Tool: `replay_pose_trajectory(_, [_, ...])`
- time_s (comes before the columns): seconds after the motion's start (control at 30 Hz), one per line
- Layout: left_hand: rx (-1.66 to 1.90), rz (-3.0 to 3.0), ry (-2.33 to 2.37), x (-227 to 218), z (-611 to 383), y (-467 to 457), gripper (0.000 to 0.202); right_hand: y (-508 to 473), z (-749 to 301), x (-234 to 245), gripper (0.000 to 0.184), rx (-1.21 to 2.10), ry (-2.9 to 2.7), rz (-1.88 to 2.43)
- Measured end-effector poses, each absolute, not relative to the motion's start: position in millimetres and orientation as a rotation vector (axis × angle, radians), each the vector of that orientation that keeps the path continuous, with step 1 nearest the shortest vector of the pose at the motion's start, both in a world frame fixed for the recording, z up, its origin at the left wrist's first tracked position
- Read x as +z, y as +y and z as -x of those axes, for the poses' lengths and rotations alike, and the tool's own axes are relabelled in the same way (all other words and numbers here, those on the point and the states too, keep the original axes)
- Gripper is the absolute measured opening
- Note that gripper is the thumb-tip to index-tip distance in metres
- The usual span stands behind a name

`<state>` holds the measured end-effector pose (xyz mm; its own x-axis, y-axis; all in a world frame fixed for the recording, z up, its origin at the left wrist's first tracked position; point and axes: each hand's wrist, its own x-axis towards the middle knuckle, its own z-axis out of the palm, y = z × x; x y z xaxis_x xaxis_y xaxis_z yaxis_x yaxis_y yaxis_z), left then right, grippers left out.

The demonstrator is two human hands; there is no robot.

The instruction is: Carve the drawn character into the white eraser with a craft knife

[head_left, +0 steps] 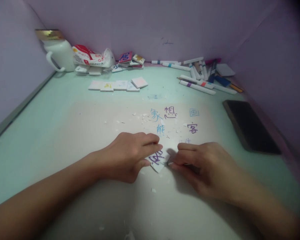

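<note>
A small white square tile with a purple handwritten character lies turned cornerwise on the tabletop, between my two hands. My left hand grips its left side, thumb at the near edge and fingers over the far edge, covering part of the character. At the tile's right edge, my right hand is closed in a pinch; a small bit shows at its fingertips, too little to name. Chips of white scrap are strewn beyond the hands, around blue and purple characters written on the surface.
A white mug, a red-and-white plastic packet and stacked tiles stand along the back wall. White tiles lie in front. Several markers are piled back right, near a dark phone-like slab.
</note>
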<state>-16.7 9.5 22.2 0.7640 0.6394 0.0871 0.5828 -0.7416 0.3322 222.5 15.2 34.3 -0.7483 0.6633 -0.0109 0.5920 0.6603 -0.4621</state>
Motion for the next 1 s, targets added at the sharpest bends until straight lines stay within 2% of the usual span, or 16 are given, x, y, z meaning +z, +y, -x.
replay_pose_trajectory(0.27, [0.292,-2.659,0.959,22.5,15.1,8.7,0.032,0.8,-224.4,29.4,0.011,0.993,-2.441,1.355])
replay_pose_trajectory(0.47, [0.292,-2.646,0.937,22.8,16.4,9.3,0.033,3.7,-227.0,27.7,0.023,1.286,-2.195,1.509])
replay_pose_trajectory(0.6, [0.306,-2.657,0.937,20.5,18.0,9.7,0.034,10.4,-231.1,29.9,0.026,1.338,-2.129,1.466])
replay_pose_trajectory(0.8, [0.357,-2.675,0.91,19.2,18.3,8.8,0.034,12.4,-236.7,34.8,0.027,1.109,-2.092,1.345])
replay_pose_trajectory(1.0, [0.332,-2.684,0.892,21.3,18.4,7.4,0.03,-5.5,-234.6,34.2,0.016,0.55,-2.455,1.169])
